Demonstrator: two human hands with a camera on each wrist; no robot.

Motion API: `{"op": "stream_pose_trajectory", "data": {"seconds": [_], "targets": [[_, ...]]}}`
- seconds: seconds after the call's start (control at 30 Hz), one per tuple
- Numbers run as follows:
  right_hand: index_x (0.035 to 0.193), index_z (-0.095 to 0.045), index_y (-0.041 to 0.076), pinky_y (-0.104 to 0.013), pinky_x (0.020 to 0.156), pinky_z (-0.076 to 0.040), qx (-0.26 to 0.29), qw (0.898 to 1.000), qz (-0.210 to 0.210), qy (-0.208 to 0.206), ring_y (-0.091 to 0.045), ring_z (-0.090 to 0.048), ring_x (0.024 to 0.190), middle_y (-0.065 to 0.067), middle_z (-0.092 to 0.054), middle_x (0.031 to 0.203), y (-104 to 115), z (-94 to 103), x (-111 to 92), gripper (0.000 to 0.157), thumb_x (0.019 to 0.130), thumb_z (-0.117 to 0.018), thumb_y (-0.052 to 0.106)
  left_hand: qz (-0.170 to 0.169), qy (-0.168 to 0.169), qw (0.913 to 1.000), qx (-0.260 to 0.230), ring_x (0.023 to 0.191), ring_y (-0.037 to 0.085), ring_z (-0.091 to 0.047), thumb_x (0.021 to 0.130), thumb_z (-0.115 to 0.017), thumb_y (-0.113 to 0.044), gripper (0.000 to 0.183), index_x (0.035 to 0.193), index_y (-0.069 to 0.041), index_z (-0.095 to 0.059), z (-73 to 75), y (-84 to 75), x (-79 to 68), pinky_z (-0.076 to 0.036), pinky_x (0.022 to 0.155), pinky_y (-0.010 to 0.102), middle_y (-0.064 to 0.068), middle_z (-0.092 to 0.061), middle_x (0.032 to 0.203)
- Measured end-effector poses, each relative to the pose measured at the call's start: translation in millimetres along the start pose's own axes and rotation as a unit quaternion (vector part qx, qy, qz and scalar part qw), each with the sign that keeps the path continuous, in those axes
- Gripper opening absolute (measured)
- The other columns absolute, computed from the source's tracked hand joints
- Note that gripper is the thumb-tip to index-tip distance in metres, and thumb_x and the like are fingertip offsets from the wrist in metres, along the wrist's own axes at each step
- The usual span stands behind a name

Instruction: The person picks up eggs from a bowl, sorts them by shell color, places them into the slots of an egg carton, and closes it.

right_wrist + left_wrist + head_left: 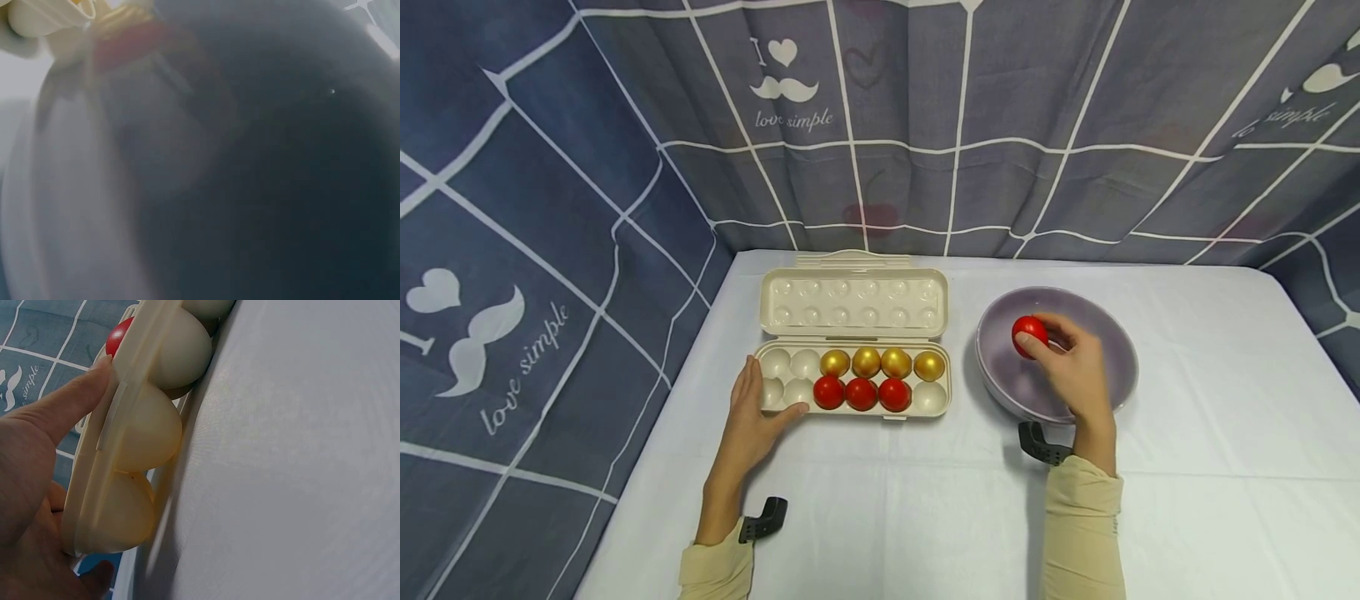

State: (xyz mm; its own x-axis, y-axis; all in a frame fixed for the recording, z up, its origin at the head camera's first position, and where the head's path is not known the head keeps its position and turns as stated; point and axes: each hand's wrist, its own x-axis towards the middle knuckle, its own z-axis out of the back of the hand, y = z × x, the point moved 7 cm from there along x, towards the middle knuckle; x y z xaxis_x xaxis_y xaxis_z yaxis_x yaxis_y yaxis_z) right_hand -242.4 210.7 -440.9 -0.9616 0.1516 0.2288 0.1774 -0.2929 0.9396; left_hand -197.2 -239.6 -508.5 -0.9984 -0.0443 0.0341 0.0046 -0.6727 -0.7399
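My right hand (1075,367) pinches a red egg (1028,335) between thumb and fingers, above the inside of a purple bowl (1000,392). Only the bowl's blurred wall (75,206) fills most of the right wrist view; that hand is out of its sight. To the left lies a cream egg carton (790,410) with its lid folded back. Gold eggs (896,363) stand in its back row and red eggs (861,394) in the front row. My left hand (752,425) rests against the carton's left front corner, its thumb along the front edge and fingers extended along the side.
The carton's open lid (853,302) lies toward the back of a white-covered table (910,508). Dark grid-patterned curtains (910,100) hang behind and on the left. The bowl's rim stands a short way right of the carton.
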Motion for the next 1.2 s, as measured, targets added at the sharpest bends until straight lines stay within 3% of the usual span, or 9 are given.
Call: {"op": "stream_pose_trajectory", "data": {"seconds": [0.23, 0.5, 0.67, 0.93, 1.2], "targets": [[0.115, -0.064, -0.014, -0.014, 0.079, -0.051, 0.025, 1.0, 0.005, 0.018, -0.003, -0.064, 0.091, -0.007, -0.068, 0.099, 32, -6.3, -7, 0.033, 0.086, -0.071, 0.0, -0.004, 0.001, 1.0, -0.004, 0.149, 0.034, -0.001, 0.078, -0.082, -0.045, 0.118, 0.155, 0.004, -0.007, -0.2, -0.6, -1.1, -0.011, 0.116, 0.057, 0.017, 0.0, 0.164], [0.116, -0.064, -0.013, -0.015, 0.081, -0.051, 0.042, 0.999, 0.013, 0.032, -0.006, -0.064, 0.092, -0.005, -0.068, 0.1, 13, -15.3, -1, 0.033, 0.086, -0.072, -0.002, -0.003, 0.001, 1.0, -0.001, 0.149, 0.034, -0.001, 0.078, -0.083, -0.045, 0.118, 0.155, 0.005, -0.008, -0.6, -1.6, -1.0, -0.011, 0.116, 0.058, 0.017, -0.001, 0.163], [0.114, -0.065, -0.01, -0.017, 0.081, -0.052, 0.056, 0.997, 0.021, 0.051, -0.009, -0.064, 0.094, -0.005, -0.068, 0.101, 16, -22.3, -2, 0.033, 0.084, -0.075, -0.001, -0.004, 0.002, 1.0, 0.001, 0.149, 0.034, -0.001, 0.078, -0.082, -0.045, 0.118, 0.155, 0.005, -0.008, -0.2, -0.6, -1.0, -0.012, 0.116, 0.057, 0.017, -0.001, 0.163], [0.11, -0.062, -0.01, -0.021, 0.081, -0.054, 0.073, 0.991, 0.034, 0.11, -0.018, -0.061, 0.096, -0.02, -0.061, 0.106, 26, -43.3, -5, 0.031, 0.083, -0.075, -0.004, -0.004, 0.002, 1.0, 0.002, 0.149, 0.034, -0.002, 0.078, -0.083, -0.044, 0.118, 0.155, 0.005, -0.008, 0.2, -1.0, -1.2, -0.012, 0.116, 0.057, 0.017, -0.002, 0.163], [0.11, -0.061, -0.006, -0.027, 0.079, -0.056, 0.082, 0.986, 0.013, 0.144, -0.028, -0.065, 0.094, -0.019, -0.058, 0.111, 29, -65.0, -8, 0.029, 0.085, -0.074, 0.001, -0.003, 0.0, 1.0, 0.002, 0.149, 0.033, -0.002, 0.078, -0.083, -0.044, 0.118, 0.155, 0.005, -0.008, 0.0, -1.0, -0.9, -0.012, 0.116, 0.057, 0.017, -0.001, 0.163]]}}
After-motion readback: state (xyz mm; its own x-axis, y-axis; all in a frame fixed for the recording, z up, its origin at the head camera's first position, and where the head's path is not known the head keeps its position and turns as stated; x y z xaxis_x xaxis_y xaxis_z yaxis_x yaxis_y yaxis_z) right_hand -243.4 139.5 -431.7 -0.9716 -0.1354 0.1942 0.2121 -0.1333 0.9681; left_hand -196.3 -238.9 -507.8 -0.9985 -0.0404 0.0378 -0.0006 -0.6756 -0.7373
